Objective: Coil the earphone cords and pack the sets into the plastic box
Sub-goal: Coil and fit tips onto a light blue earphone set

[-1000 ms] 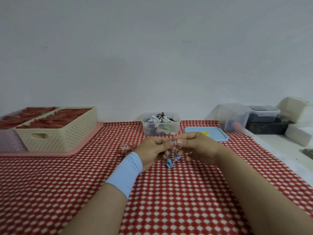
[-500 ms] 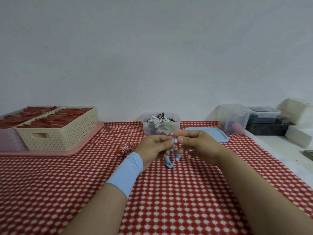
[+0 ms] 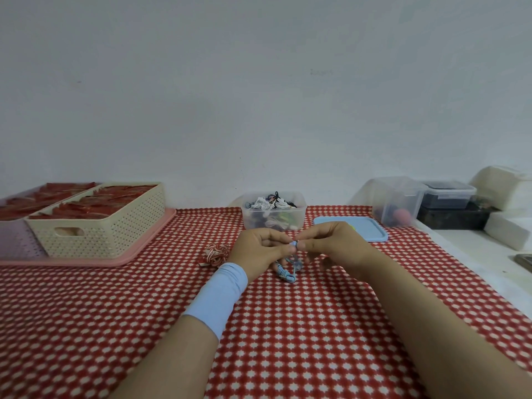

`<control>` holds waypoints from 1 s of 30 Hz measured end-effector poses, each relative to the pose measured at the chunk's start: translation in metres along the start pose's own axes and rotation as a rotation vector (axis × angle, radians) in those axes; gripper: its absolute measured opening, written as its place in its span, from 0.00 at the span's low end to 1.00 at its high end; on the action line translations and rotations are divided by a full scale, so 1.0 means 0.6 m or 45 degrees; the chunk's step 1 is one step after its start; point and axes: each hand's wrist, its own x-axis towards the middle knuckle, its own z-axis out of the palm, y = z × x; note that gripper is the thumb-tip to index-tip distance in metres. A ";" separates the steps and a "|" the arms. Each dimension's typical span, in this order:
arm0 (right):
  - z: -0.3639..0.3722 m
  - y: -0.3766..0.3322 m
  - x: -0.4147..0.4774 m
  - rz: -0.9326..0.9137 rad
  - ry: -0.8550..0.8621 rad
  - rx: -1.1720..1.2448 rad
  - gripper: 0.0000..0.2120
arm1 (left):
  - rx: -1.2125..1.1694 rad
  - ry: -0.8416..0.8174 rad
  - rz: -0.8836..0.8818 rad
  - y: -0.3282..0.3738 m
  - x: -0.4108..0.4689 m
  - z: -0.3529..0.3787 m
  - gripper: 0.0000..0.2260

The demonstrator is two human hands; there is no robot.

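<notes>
**Q:** Head view: what is the state of the hands?

**A:** The left hand (image 3: 259, 250) and right hand (image 3: 334, 246) meet fingertip to fingertip above the middle of the table (image 3: 288, 341). Both pinch the top of the blue earphone set (image 3: 286, 274).

**Q:** What does the set look like?

**A:** It is a pale blue cord, gathered into a small bundle with tight wraps round its lower part. It hangs below the fingertips, close to the checked cloth. Whether it touches the cloth cannot be determined.

**Q:** Where is the plastic box?

**A:** The clear plastic box (image 3: 273, 217) stands open at the centre of the far edge and holds coiled sets. A blue lid (image 3: 365, 228) lies flat just right of it. A red-and-white coiled set (image 3: 216, 253) lies just left of the left hand.
</notes>
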 end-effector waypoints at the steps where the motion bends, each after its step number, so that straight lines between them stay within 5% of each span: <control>1: 0.000 -0.001 -0.001 -0.014 0.000 0.009 0.06 | -0.006 0.008 0.001 0.001 0.000 0.001 0.06; 30: 0.006 0.000 -0.002 0.051 -0.248 0.322 0.12 | -0.248 -0.179 -0.119 0.005 0.001 -0.008 0.06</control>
